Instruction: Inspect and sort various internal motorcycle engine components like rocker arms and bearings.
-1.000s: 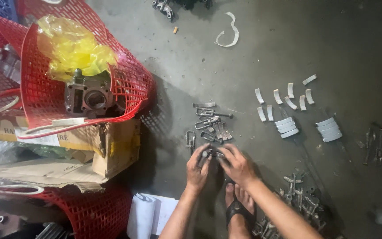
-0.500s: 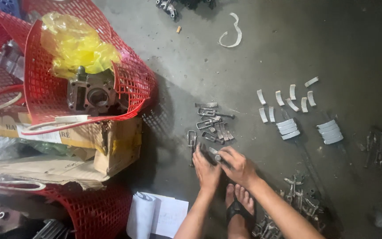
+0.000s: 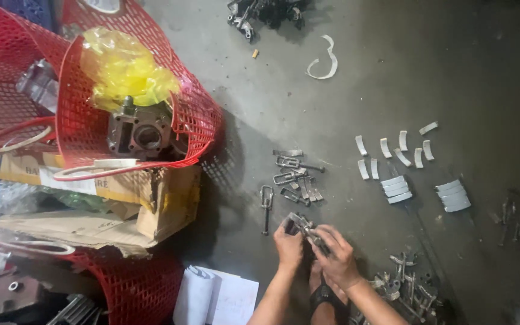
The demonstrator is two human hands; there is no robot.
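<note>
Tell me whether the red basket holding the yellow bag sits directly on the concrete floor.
No, the red basket rests on a cardboard box, raised off the floor.

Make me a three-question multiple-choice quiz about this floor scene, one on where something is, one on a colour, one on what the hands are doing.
1. Where does the grey engine block sit?
A. in the red mesh basket
B. on the white papers
C. beside the curved shells

2. What colour is the plastic bag above the block?
A. blue
B. yellow
C. black

3. What state are the hands in?
A. both resting flat on the floor
B. one raised out of view
C. both closed around a small metal part

Answers:
1 A, the block lies inside the basket's tilted opening.
2 B, the crumpled bag is clearly yellow.
3 C, the left hand and right hand meet on the part above the floor.
</note>
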